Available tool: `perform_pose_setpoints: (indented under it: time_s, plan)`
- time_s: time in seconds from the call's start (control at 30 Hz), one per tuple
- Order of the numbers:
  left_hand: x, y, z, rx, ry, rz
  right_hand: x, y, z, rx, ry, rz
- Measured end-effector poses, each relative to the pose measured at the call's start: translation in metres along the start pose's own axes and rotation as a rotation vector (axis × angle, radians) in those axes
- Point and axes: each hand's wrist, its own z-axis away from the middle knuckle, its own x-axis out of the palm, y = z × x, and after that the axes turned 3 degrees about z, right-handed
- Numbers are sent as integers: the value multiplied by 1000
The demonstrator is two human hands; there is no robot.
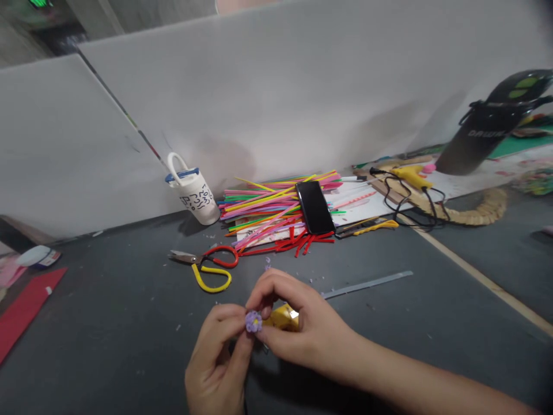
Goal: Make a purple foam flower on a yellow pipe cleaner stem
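Between the fingertips of both hands is a small purple flower [253, 321] with a yellow centre, its surface fuzzy. My left hand [216, 354] pinches it from the left, thumb and forefinger together. From the right, my right hand [309, 320] curls over and grips its edge with closed fingertips. A shiny yellow object [280, 318] shows behind the right fingers, mostly hidden, so I cannot tell what it is. Beyond the hands lie scissors [203, 264] with one red and one yellow handle. Purple bits of fluff [268, 263] are scattered on the dark table [142, 323].
A heap of coloured pipe cleaners [263, 202] bears a black phone [315, 207]. Left of it stands a white cup [199, 199]. A yellow glue gun [412, 177] with a black cord, a dark bottle [479, 135], a flat grey strip [369, 285] and red sheet [26, 311] lie around.
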Motion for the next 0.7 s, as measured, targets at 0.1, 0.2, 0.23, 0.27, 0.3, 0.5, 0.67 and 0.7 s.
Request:
perform_pose_setpoints:
  time_s: [0.1,0.2,0.23,0.27,0.3,0.5,0.67,0.7]
  plan:
    - [-2,-2,1,24,-40,43,-1,-1,1,-11,-19,-15]
    - [-2,-2,1,1,-43,86,-1,-1,2,-11,-38,-32]
    - [-2,-2,1,-16,-38,103,-1,-2,3,-5,-42,-35]
    - [-2,-2,1,-36,-29,119,-1,-3,3,1,-43,-36]
    - [-2,-2,1,-60,-23,133,-1,-3,3,8,-44,-36]
    - [1,-2,2,-142,14,174,1,-6,3,19,-27,-19]
    - [2,0,4,-152,5,180,0,-5,3,47,-27,-23]
    - [2,1,4,-150,2,180,-1,-5,3,57,-28,-29]
